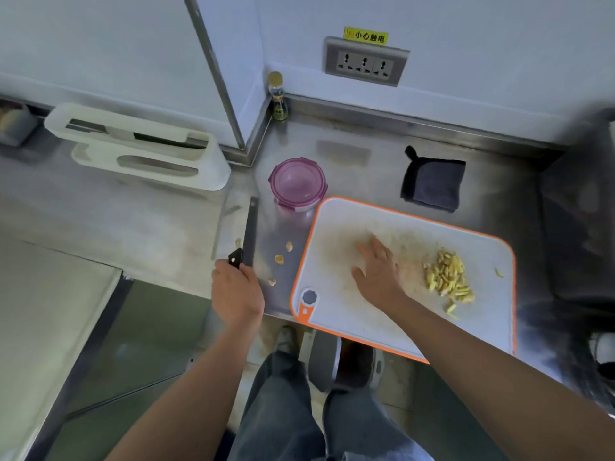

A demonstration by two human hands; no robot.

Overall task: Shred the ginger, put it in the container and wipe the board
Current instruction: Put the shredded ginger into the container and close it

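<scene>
A white cutting board (349,314) with an orange rim lies on the steel counter. A heap of shredded ginger (447,276) sits on its right half. My right hand (377,272) rests flat on the board left of the heap, fingers straight. My left hand (238,291) grips the black handle of a cleaver (249,231), whose blade lies on the counter left of the board. A clear container with a purple rim (298,181) stands open just behind the board's left corner. A dark folded cloth (432,183) lies behind the board.
A few ginger scraps (279,259) lie on the counter between cleaver and board. A white knife rack (139,148) stands at back left, a small bottle (278,101) in the corner, a wall socket (366,61) above. The counter's front edge runs under the board.
</scene>
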